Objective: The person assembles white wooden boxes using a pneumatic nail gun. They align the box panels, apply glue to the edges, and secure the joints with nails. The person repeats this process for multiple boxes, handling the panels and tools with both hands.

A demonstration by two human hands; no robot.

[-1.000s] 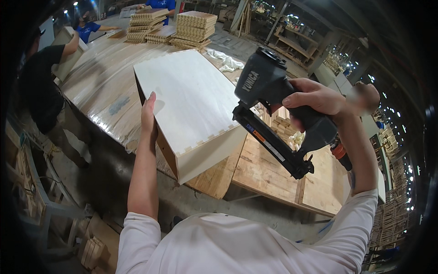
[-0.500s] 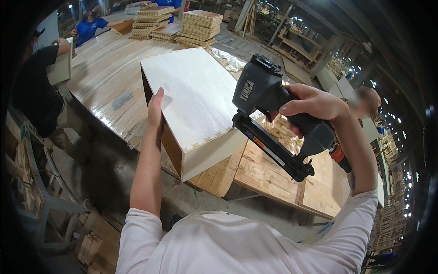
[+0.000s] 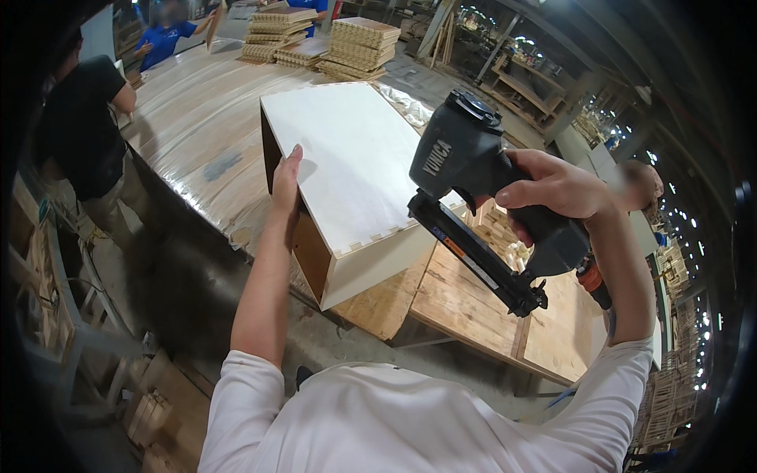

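Observation:
A white wooden box (image 3: 351, 158) with finger-jointed edges sits tilted at the table's near edge, its open side facing left. My left hand (image 3: 287, 183) grips the box's left edge, thumb on the white top and the other fingers hidden inside. In my right hand (image 3: 556, 188) is a black pneumatic staple gun (image 3: 460, 150), held by its handle. Its nose hangs over the box's right corner; whether it touches cannot be made out. An orange hose fitting (image 3: 590, 276) joins the handle's lower end.
Under the box spreads a wide wooden table (image 3: 189, 118). Stacked panels (image 3: 361, 47) stand at its far side. Small wood pieces (image 3: 498, 229) lie behind the gun. A person in black (image 3: 83, 118) stands at left, another in blue (image 3: 164, 43) farther back. Metal racking (image 3: 79, 339) is at lower left.
The box, the gun and both my hands appear slightly farther right in view. At the far left the person in black has shifted, and the person in blue now holds a panel upright.

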